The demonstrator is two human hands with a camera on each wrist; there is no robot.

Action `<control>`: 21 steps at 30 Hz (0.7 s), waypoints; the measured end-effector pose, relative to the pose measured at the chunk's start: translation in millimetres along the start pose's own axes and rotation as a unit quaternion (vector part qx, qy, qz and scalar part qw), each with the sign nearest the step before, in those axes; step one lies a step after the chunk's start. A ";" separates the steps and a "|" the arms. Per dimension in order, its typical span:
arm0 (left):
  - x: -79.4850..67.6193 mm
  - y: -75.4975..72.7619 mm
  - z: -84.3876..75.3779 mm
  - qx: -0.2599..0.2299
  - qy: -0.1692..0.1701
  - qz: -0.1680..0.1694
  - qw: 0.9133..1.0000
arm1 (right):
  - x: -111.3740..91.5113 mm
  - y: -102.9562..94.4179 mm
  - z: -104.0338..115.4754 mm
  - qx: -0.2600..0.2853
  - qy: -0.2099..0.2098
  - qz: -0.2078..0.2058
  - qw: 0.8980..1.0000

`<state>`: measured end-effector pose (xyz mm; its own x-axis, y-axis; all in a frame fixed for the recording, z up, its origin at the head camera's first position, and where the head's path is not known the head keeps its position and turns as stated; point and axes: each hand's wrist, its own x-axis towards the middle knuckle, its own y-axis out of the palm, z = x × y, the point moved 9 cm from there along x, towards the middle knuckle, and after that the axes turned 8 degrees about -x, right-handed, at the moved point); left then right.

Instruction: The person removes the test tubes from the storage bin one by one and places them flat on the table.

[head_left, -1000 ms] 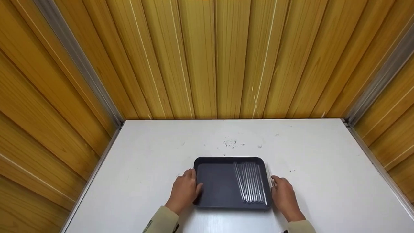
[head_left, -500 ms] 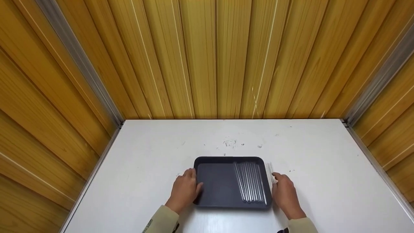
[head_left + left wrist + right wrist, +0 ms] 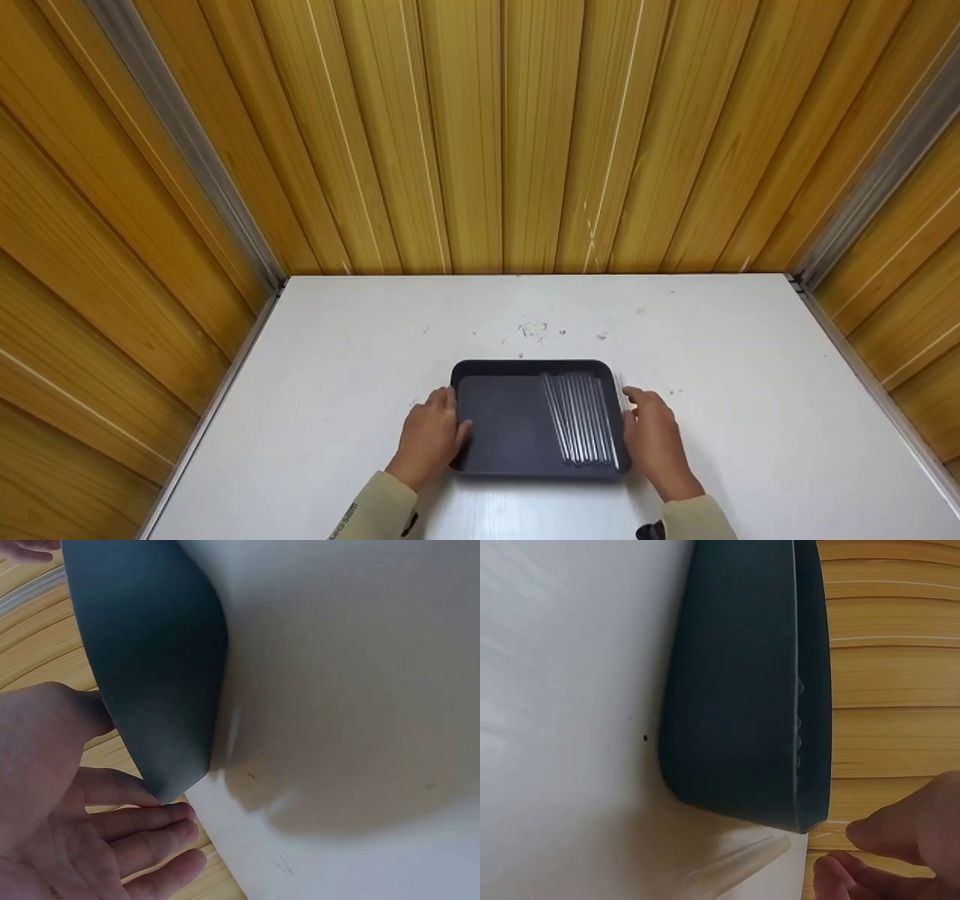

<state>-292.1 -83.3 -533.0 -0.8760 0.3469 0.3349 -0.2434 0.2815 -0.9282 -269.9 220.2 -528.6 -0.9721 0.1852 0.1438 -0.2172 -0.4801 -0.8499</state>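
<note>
Right hand (image 3: pixel 660 442) had shifted slightly up-frame, thumb and fingers parted, apparently gripping nothing; so the loose tube (image 3: pixel 739 868), on the tabletop (image 3: pixel 360 360) just outside the dark tray (image 3: pixel 495 427), seemed unheld. Tray sat lower centre, clear tubes (image 3: pixel 581 420) in its right half. Left hand (image 3: pixel 429 435) pinched its left wall.

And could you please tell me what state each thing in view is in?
Tray: open side up on the table, partly filled.
Tubes in the tray: lying side by side, slightly fanned, toward its right end.
Loose tube: lying outside the tray, by its right side.
Table: scuffed with dark marks.
Left grip: holding the tray's left edge.
Right grip: thumb and fingers apart, nothing seen between them.
</note>
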 end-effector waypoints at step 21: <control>-1.2 -0.9 -0.6 0.002 -0.002 0.002 1.000 | -4.3 11.4 28.8 0.026 -0.046 -0.007 0.999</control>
<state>-290.6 -83.4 -532.4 -0.8790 0.3441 0.3300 -0.2409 0.2766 -0.9303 -270.7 189.2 -524.3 -0.9725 0.1145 0.2027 -0.2325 -0.5216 -0.8209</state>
